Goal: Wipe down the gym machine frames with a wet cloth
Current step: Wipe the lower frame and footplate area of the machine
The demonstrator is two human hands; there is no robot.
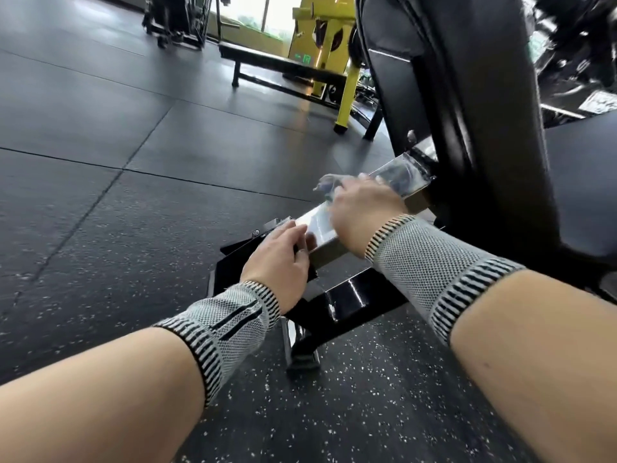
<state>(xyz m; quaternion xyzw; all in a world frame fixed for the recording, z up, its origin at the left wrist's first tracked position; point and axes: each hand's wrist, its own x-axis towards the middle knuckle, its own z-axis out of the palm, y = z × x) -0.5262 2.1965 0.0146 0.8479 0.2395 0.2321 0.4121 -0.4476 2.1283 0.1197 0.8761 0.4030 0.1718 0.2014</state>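
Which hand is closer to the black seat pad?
Right. The right hand presses the cloth on the steel bar just below the seat pad; the left hand rests farther down the bar.

A dark rubber tile floor [100, 135] with pale speckles and thin seams spreads from near to far. At the far centre a low black flat bench [267, 66] stands before a yellow steel machine frame [337, 45]. Behind them a bright window [247, 15] lets daylight in. At the far left stands a black wheeled equipment rack [177, 18], blurred.
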